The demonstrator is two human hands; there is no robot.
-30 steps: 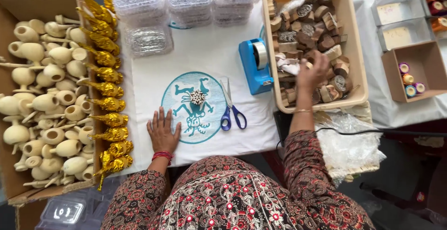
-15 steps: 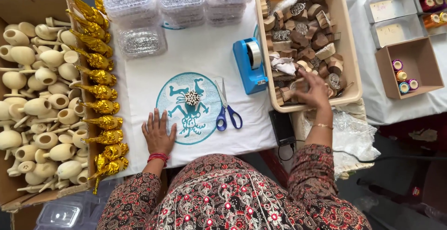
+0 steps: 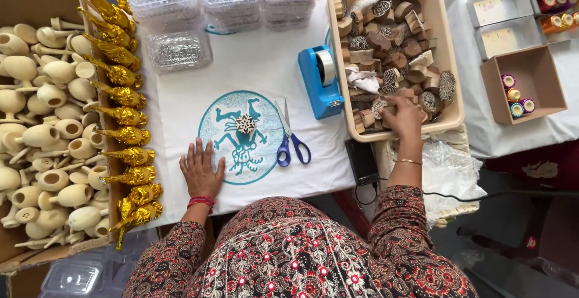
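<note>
The right hand [image 3: 403, 117] sits lower in the tub [image 3: 453, 93] than it did a second ago: then it reached into the middle of the heap, now it has drawn back to the near edge, at centre right of the frame. Its fingers curl down among the wooden blocks [image 3: 392, 45]; they seem to close on one, but the knuckles hide the fingertips, so I cannot tell whether anything is actually pinched. The shift suggests the hand is sorting through the blocks and pulling towards the body.

The left hand [image 3: 201, 170] has barely moved. It lies flat, fingers spread, pressing the white cloth [image 3: 253, 63] just left of the teal print [image 3: 241, 136] in the middle of the frame. A small carved block [image 3: 245, 123] rests on that print, apart from both hands. Blue-handled scissors [image 3: 291, 141] lie just right of the print, and a blue tape dispenser [image 3: 321, 81] stands between them and the tub.

At the left, a row of gold figures [image 3: 123, 111] lines the edge of a carton of pale clay pots [image 3: 48, 129]; the carton is cut off by the frame. Clear lidded boxes [image 3: 199, 3] along the top are also cropped, their contents only a silvery blur. At upper right, small boxes [image 3: 523, 87] hold thread spools, partly out of view. A dark flat object [image 3: 362, 160] by the tub's near corner is too shadowed to name.
</note>
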